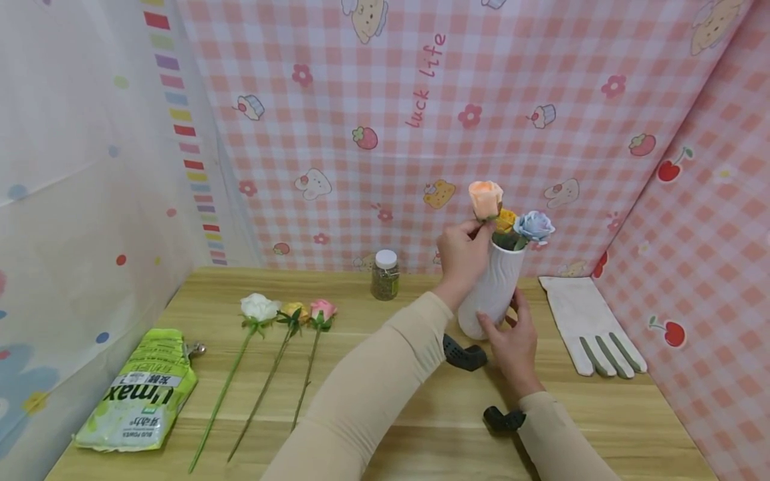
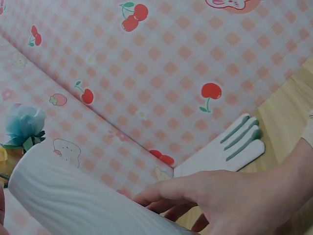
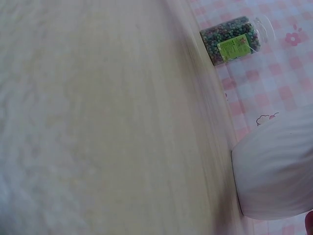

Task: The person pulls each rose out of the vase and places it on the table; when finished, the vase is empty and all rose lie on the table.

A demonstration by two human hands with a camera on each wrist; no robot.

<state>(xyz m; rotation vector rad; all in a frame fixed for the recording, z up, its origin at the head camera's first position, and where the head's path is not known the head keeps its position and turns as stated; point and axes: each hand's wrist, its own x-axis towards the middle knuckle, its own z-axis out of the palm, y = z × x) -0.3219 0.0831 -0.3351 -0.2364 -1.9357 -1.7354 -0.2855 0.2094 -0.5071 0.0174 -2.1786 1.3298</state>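
Observation:
A white ribbed vase (image 1: pixel 493 287) stands on the table, slanting to the right in the head view. My left hand (image 1: pixel 463 257) pinches a peach rose (image 1: pixel 485 199) just below its bloom, beside the vase's mouth; its lower stem is hidden. A yellow flower (image 1: pixel 505 220) and a pale blue rose (image 1: pixel 534 227) stick out of the vase. Low on the vase, my right hand (image 1: pixel 514 341) grips it, thumb in front and fingers round the far side. The left wrist view shows this right hand (image 2: pixel 234 200) against the vase (image 2: pixel 83 196).
White, yellow and pink roses (image 1: pixel 260 307) lie left on the table. A green-and-white bag (image 1: pixel 141 394) lies beyond them. A white-lidded jar (image 1: pixel 385 275) stands at the back. Right lies a white glove (image 1: pixel 586 324). Black pieces (image 1: pixel 464 354) show near my wrists.

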